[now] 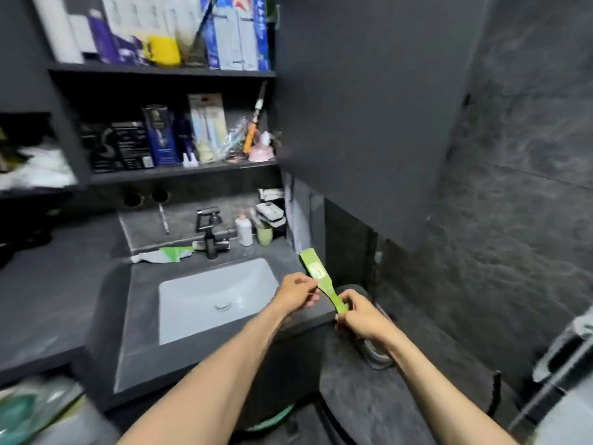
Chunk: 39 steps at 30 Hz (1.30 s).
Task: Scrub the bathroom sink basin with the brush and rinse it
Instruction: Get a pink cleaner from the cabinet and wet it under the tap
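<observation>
I hold the green brush (316,277) just right of the basin (205,300). My left hand (296,292) fingers pinch its middle and my right hand (357,311) fingers grip its near end. I'd settle one firm handle grip, then swing left, bristles down.

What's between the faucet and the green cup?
Head view: one white bottle stands between faucet and cup.
</observation>
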Available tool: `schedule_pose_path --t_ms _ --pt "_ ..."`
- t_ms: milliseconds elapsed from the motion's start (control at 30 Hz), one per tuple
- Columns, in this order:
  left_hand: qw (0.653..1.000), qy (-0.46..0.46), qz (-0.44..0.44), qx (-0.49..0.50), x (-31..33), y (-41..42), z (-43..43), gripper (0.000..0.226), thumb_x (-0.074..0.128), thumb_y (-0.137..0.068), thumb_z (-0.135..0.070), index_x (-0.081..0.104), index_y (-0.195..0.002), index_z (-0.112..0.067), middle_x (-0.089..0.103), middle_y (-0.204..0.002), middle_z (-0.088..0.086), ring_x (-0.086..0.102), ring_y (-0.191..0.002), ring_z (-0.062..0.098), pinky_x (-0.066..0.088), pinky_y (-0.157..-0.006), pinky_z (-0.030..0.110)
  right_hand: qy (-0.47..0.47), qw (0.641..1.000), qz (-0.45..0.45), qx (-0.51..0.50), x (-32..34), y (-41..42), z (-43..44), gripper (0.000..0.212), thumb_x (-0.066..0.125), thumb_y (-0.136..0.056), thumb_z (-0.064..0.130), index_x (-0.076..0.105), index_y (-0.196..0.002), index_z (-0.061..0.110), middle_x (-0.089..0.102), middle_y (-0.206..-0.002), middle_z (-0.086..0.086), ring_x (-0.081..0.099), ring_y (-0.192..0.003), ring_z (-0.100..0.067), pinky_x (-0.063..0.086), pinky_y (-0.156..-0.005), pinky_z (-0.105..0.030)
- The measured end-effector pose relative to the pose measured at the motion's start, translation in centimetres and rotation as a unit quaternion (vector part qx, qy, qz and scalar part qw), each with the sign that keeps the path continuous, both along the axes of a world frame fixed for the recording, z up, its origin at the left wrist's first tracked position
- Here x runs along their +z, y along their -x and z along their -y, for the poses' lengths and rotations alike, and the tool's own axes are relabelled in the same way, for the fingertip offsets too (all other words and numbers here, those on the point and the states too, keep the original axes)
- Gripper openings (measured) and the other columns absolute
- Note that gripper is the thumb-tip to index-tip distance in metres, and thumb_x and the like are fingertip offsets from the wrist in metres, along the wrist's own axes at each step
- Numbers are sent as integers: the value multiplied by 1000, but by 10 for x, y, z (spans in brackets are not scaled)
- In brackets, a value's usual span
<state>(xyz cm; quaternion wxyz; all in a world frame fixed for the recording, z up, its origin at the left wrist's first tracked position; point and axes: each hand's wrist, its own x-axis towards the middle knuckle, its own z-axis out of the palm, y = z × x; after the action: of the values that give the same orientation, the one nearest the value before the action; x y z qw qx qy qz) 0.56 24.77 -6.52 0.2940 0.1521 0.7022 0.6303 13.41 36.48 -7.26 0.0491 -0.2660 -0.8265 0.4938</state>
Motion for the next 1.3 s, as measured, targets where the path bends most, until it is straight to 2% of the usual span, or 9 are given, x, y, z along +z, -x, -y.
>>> schedule_pose_path --t_ms 100,233,400,533,800,1033,1133,1233,1300 --pt "999 -7 -4 40 5 55 61 19 63 -101 -17 48 -89 -14 68 -86 14 64 -67 17 51 -56 22 -22 999 2 34 4 62 49 25 59 -76 1 48 -82 22 56 -60 -1 51 -48 -8 39 -52 -31" --pt "999 -16 -19 47 13 127 141 18 64 -100 -17 48 -92 -16 70 -93 13 65 -73 17 52 -59 18 -52 996 23 73 21 136 114 15 54 -85 6 44 -87 16 63 -69 -10 58 -45 -7 33 -35 -19" --pt "999 -4 -32 29 13 179 189 12 67 -98 -20 56 -95 -15 73 -91 6 68 -81 19 55 -68 22 -38 997 -5 71 31 209 162 14 56 -95 13 45 -87 13 69 -87 -16 64 -60 -18 56 -60 -33" --pt "998 15 -56 27 8 205 190 4 61 -100 -18 60 -97 -16 74 -98 9 69 -82 19 55 -74 27 -85 995 -15 54 28 246 171 20 54 -98 21 43 -82 20 64 -78 -9 59 -56 -16 52 -49 -28" --pt "996 61 -67 -3 -15 257 179 24 60 -101 -17 57 -124 -19 70 -108 9 70 -83 18 56 -78 29 -96 994 29 45 15 305 139 25 63 -93 33 46 -80 21 61 -73 -4 53 -52 -13 40 -40 -21" --pt "995 90 -32 21 -46 318 115 23 57 -103 -18 54 -125 -19 71 -107 7 71 -83 18 55 -74 26 -27 998 60 15 -15 372 66 49 47 -99 48 57 -97 0 53 -71 -7 50 -57 -21 46 -49 -29" --pt "993 109 -26 20 -50 346 81 22 57 -103 -17 54 -125 -19 70 -108 8 69 -80 17 54 -71 23 -40 996 78 19 -23 403 24 35 55 -97 45 52 -93 11 52 -72 -1 49 -60 -16 41 -50 -25" --pt "992 114 -30 39 -55 377 47 23 59 -102 -13 55 -124 -17 67 -106 7 69 -78 17 55 -72 25 -54 994 89 34 -29 440 -15 28 58 -95 37 54 -106 11 54 -82 0 53 -78 -19 45 -66 -30" --pt "991 122 -30 42 -57 391 33 24 60 -101 -12 56 -124 -17 65 -104 6 70 -78 17 55 -71 27 -64 992 95 47 -30 457 -29 16 58 -93 31 53 -101 18 57 -93 -6 55 -86 -23 48 -73 -35"
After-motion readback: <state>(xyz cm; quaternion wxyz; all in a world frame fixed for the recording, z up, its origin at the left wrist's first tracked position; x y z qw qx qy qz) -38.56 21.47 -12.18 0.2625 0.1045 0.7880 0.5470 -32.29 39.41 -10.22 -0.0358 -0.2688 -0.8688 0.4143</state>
